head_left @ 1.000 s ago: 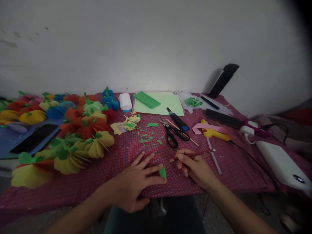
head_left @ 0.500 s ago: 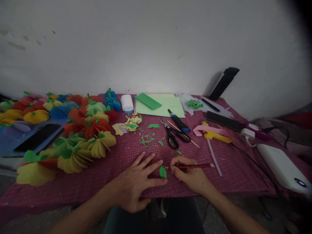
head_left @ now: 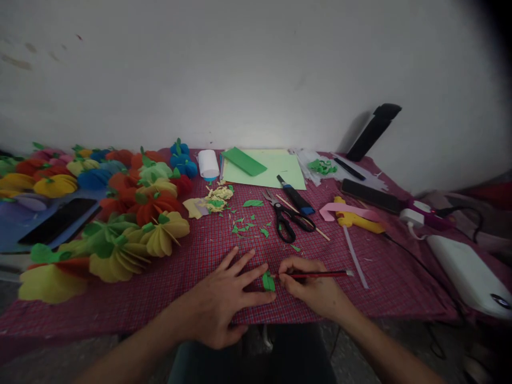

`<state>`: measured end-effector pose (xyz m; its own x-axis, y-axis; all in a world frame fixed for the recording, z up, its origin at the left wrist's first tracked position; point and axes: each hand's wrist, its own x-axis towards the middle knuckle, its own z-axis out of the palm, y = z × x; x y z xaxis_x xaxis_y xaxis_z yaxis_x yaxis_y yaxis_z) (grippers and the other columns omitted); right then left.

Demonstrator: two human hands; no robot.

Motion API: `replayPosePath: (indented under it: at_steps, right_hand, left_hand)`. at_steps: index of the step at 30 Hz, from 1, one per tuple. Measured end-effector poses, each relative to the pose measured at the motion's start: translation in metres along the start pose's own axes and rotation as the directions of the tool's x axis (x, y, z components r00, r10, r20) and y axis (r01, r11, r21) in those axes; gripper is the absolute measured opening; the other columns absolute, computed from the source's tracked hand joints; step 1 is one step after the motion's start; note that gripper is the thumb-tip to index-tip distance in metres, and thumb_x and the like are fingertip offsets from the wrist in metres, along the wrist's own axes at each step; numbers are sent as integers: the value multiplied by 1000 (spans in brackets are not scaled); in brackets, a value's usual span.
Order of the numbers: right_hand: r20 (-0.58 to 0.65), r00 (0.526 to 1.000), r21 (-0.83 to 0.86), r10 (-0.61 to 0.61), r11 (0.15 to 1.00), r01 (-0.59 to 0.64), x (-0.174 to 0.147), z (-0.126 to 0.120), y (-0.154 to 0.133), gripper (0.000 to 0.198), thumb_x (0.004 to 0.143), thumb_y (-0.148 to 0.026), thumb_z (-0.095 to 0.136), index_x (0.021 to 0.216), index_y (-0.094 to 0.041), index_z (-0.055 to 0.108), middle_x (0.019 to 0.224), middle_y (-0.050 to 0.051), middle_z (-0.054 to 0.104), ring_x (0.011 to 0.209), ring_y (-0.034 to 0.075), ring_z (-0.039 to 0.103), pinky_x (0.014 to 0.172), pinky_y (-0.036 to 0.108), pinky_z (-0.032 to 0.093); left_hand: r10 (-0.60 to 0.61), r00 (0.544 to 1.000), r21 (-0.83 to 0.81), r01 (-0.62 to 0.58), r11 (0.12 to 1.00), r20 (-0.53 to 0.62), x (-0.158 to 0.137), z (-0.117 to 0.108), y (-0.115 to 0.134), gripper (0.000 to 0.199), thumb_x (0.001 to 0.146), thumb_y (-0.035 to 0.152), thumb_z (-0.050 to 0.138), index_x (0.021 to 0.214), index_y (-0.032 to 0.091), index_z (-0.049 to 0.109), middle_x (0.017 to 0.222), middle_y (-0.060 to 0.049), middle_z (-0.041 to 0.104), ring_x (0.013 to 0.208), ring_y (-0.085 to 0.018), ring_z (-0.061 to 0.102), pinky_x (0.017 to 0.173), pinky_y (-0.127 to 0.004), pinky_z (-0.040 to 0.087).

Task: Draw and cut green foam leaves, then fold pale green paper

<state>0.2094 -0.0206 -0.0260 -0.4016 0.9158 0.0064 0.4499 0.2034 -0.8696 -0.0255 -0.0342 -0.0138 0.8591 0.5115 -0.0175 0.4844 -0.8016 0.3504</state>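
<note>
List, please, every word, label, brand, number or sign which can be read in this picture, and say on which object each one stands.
No text can be read.
White power bank: pale marks on its dark oval, too small and blurred to read.
Red-and-black pencil in the right hand: no print can be made out.
Blue-and-black cutter: no label can be made out.

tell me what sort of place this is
Probably a small craft workspace, perhaps at home: colourful paper pumpkin shapes crowd the table's left side, scissors lie near green paper scraps, and what looks like a yellow glue gun sits to the right.
</note>
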Motion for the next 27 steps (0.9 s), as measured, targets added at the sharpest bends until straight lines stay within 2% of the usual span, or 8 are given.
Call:
replayPosePath:
  at_steps: [8, 12, 18, 27]
  right_hand:
    - [-65, 996, 36, 68, 997, -66, -2, 1, 4, 9, 79, -19, 50, 72, -19, 56, 58, -5, 53, 49, 10, 47, 47, 20, 36]
    - [-32, 999, 15, 41, 999, -41, -3, 0, 1, 9, 76, -17, 51, 69, -19, 56, 59, -3, 55, 53, 11, 50, 49, 21, 37]
    - [0, 1000, -14, -8, 1000, 8, -2, 0, -1, 9, 76, -16, 51, 69, -19, 56, 62, -1, 59, 60, 13, 54, 56, 23, 41]
    - [-7, 1000, -36, -2, 999, 1, 0, 0, 0, 8, 76, -16, 52, 69, -19, 56, 60, -3, 56, 55, 11, 51, 51, 22, 37]
  left_hand:
    - [11, 999, -6, -11, 1000, -39, 0, 2, -1, 80, 62, 23, 61, 136, 35, 34, 150, -2, 18, 135, -40, 6, 103, -65, 0]
    - [22, 999, -7, -22, 1000, -46, 0, 3, -2, 80, 61, 24, 61, 136, 34, 35, 151, -2, 15, 135, -41, 6, 103, -65, 0]
    - [26, 998, -16, -27, 999, -58, 0, 3, -3, 78, 63, 25, 61, 136, 34, 35, 148, -2, 25, 135, -41, 6, 102, -66, 0]
    - [17, 999, -18, -18, 1000, -42, -1, 2, -2, 78, 63, 23, 60, 136, 34, 34, 149, -2, 23, 135, -40, 4, 102, -65, 1]
